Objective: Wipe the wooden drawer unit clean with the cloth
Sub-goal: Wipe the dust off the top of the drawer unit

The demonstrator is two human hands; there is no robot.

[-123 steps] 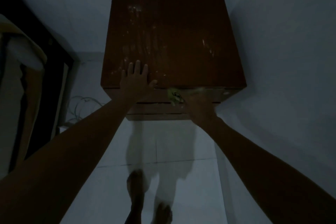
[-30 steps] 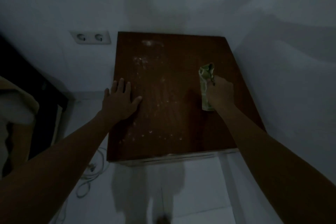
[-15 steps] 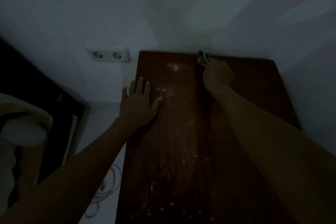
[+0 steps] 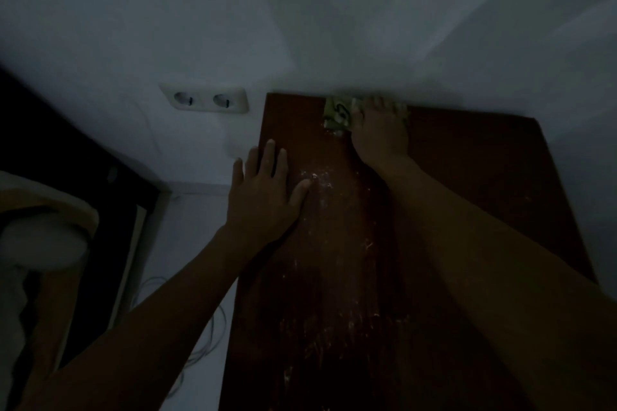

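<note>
The dark wooden drawer unit [image 4: 467, 177] stands in a white corner, and I see its top from above, streaked with pale dust down the middle. A greenish patterned cloth [image 4: 336, 114] lies at the top's back edge against the wall. My right hand [image 4: 380, 130] lies over the cloth and presses it down with fingers stretched toward the wall; most of the cloth is hidden beneath it. My left hand [image 4: 263, 190] rests flat, fingers spread, on the top's left edge and holds nothing.
A double wall socket [image 4: 205, 101] sits on the wall just left of the unit. White cables [image 4: 200, 340] lie on the pale floor to the left. A dark piece of furniture [image 4: 66, 160] and a pale cushioned thing [image 4: 40, 237] fill the far left.
My right hand has carried the cloth from the top's right side to the back edge and a little leftward along it. The view has closed in on the unit; my left hand stays flat.
</note>
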